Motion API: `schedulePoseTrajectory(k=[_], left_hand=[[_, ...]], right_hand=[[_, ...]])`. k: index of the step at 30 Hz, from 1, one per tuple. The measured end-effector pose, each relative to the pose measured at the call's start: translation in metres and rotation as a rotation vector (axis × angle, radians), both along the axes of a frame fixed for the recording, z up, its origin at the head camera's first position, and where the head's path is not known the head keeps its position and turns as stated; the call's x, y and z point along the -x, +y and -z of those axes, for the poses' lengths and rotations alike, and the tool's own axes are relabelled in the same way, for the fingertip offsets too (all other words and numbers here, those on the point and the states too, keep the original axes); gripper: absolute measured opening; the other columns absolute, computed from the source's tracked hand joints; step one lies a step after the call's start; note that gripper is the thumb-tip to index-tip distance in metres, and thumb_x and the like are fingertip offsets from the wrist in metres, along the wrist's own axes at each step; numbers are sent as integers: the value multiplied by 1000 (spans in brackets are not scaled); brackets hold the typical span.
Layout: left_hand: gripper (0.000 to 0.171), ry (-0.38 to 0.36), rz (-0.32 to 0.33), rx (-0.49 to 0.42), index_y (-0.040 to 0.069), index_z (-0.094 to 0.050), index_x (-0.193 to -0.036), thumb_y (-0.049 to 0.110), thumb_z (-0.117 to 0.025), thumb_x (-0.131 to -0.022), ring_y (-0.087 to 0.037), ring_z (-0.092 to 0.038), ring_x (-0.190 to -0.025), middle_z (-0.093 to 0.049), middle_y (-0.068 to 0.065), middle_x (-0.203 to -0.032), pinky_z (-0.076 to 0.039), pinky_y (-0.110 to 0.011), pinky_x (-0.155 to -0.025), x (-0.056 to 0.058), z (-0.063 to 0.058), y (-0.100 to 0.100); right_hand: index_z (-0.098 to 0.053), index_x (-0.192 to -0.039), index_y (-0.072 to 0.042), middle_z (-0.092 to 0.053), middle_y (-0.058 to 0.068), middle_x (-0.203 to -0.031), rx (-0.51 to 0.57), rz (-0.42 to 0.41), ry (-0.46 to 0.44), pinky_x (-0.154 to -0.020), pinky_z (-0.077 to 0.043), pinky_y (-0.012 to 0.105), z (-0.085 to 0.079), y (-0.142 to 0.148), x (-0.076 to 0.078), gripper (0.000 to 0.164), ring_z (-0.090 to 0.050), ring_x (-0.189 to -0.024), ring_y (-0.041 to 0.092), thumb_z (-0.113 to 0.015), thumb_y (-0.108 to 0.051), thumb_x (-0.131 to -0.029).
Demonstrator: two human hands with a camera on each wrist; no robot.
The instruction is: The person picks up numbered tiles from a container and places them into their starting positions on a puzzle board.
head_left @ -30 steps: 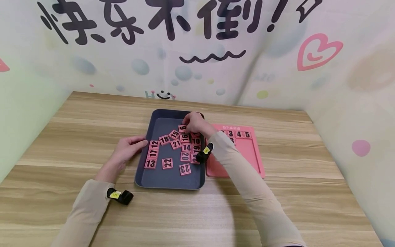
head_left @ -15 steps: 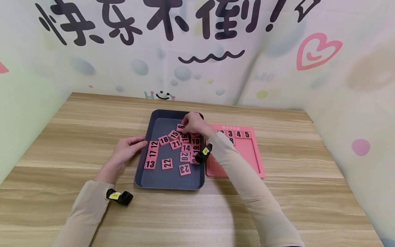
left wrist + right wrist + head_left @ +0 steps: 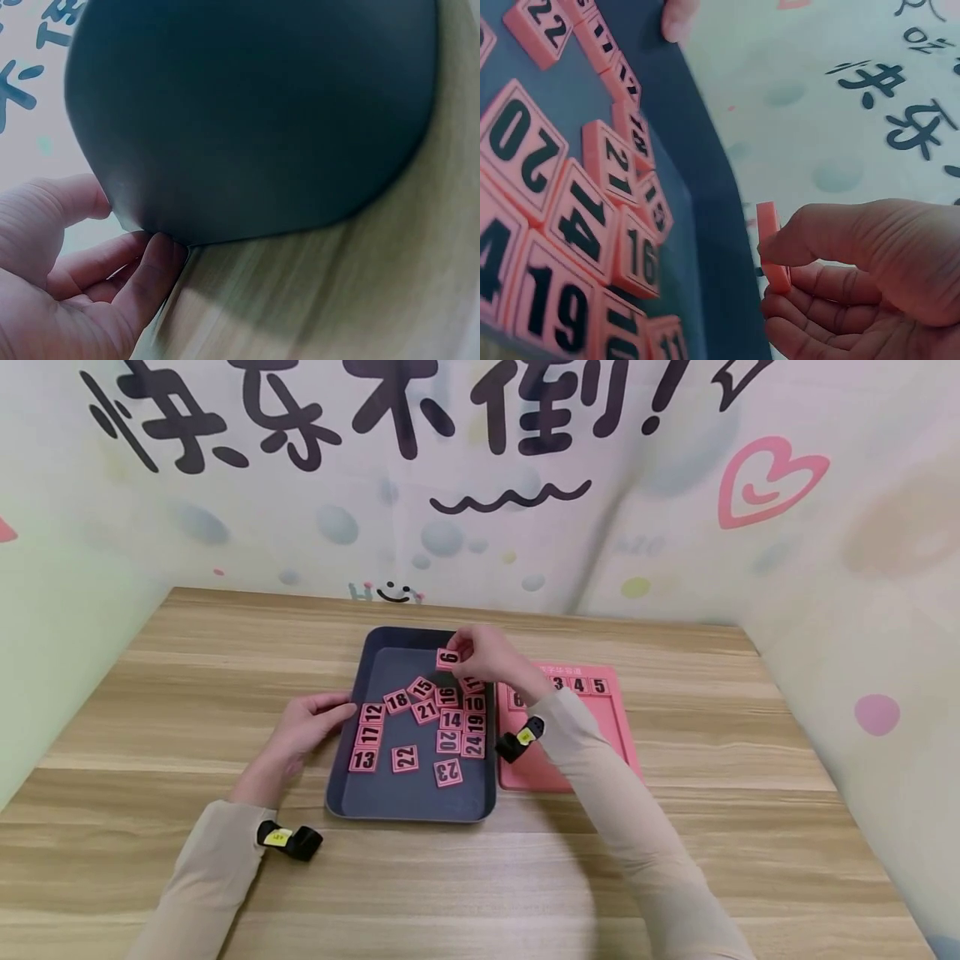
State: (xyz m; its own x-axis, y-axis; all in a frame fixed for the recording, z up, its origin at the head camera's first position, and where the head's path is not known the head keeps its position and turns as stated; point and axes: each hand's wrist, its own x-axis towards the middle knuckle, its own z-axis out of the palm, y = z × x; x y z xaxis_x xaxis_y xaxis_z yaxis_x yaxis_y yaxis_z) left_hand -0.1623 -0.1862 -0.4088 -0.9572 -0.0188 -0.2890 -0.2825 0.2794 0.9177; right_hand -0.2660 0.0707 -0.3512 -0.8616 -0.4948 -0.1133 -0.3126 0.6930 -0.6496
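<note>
My right hand (image 3: 489,656) pinches a pink number tile (image 3: 447,659) between thumb and fingers over the far right part of the dark tray (image 3: 408,800). The tile's black digit lies sideways and reads as a 6 or 9. In the right wrist view the tile (image 3: 774,247) stands on edge in the grip. My left hand (image 3: 306,727) holds the tray's left side; in the left wrist view the thumb is at the rim and the curled fingertips at the lower edge. Several tiles lie loose in the tray, among them 22 (image 3: 405,758), 23 (image 3: 448,772) and 13 (image 3: 363,760).
A pink puzzle board (image 3: 536,774) stands right beside the tray, partly behind the right forearm. Tiles 4 (image 3: 577,686) and 5 (image 3: 599,686) sit in its far row. Wooden tabletop (image 3: 420,893) surrounds both; a printed wall hanging (image 3: 300,527) rises behind.
My right hand has raised the tile off the tray's other tiles and shifted slightly right, uncovering tile 24 and a tile on the board. The left hand stays at the tray's side.
</note>
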Motion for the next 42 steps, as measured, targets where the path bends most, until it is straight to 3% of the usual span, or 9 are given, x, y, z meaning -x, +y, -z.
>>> schedulePoseTrajectory(k=[8,17,23,29,37,42], left_hand=[[49,-15,-3,3,-2,-47,-135,22,-56,-94,-27,-42,-126,-46,-20,-138,-42,-30,-97,-1,-2,1],[50,-15,-4,-6,-2,-47,-135,23,-57,-94,-27,-44,-124,-47,-20,-137,-45,-13,-82,-1,-2,1],[49,-10,-5,17,-3,-48,-134,23,-57,-93,-25,-45,-123,-47,-20,-136,-45,-17,-85,0,-1,2],[49,-8,-7,19,-2,-49,-134,24,-58,-93,-17,-50,-113,-49,-20,-135,-46,-14,-80,-1,-1,2],[50,-11,0,8,-2,-48,-135,26,-57,-94,-19,-49,-116,-48,-19,-136,-46,-13,-81,0,-1,1],[50,-14,1,9,-1,-47,-135,26,-56,-94,-24,-47,-120,-48,-19,-136,-46,-14,-82,0,-1,1]], right_hand=[[-64,-105,1,-61,10,-93,-2,-5,46,-73,-49,30,-10,33,-12,26,-55,-84,21,-68,-2,-79],[-64,-102,2,-62,12,-92,-10,22,77,-74,-49,34,-6,81,-25,26,-55,-83,24,-69,1,-76],[-63,-98,7,-63,14,-87,0,3,94,-74,-49,36,3,114,-33,25,-57,-81,25,-70,3,-75],[-64,-92,10,-63,15,-82,9,-14,142,-72,-50,38,17,144,-41,23,-58,-77,26,-70,9,-70],[-62,-98,10,-64,15,-89,-55,-9,27,-76,-52,37,33,168,-53,28,-60,-83,26,-70,9,-71],[-63,-97,10,-63,13,-86,-46,-30,44,-74,-53,36,38,174,-56,28,-59,-80,25,-68,11,-70]])
